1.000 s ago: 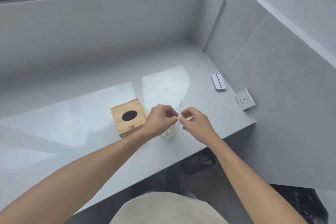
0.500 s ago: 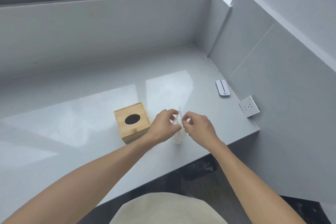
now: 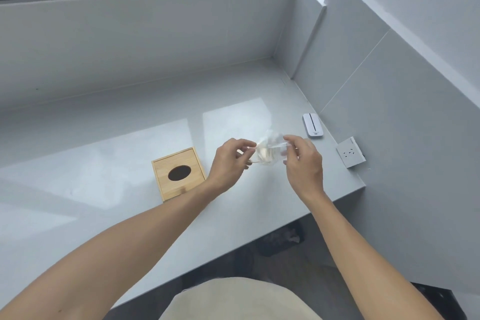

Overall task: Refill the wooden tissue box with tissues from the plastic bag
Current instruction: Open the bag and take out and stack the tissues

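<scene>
The counter (image 3: pixel 130 215) fills the middle of the frame, a glossy grey slab running from the left edge to a wall on the right, bright with window glare — a clear, flat place to work, which is likely why everything sits on it.

Below it, two bare forearms rise from the bottom corners and meet just right of centre. They converge because both hands are needed on one soft thing.

The box (image 3: pixel 179 173) stands on the counter left of centre, just beside the left wrist. Its lid is on and its oval slot faces up, dark and with no tissue showing, so the refill looks not yet begun. It sits within easy reach, ready for when the tissues come free.

The left hand (image 3: pixel 228 163) and right hand (image 3: pixel 302 163) are held above the counter, each with thumb and fingertips pinched on an opposite edge of the bag (image 3: pixel 270 152), the other fingers loosely curled. The bag is clear and crumpled, hanging between them at centre frame; something pale shows inside, probably the tissues, though the blur makes that uncertain. The opposed pinches suggest the mouth is being pulled apart.

At right, near the wall, lies a small white device (image 3: pixel 313 125) — well clear of the hands — and a socket (image 3: pixel 350 152) is set on the wall.
</scene>
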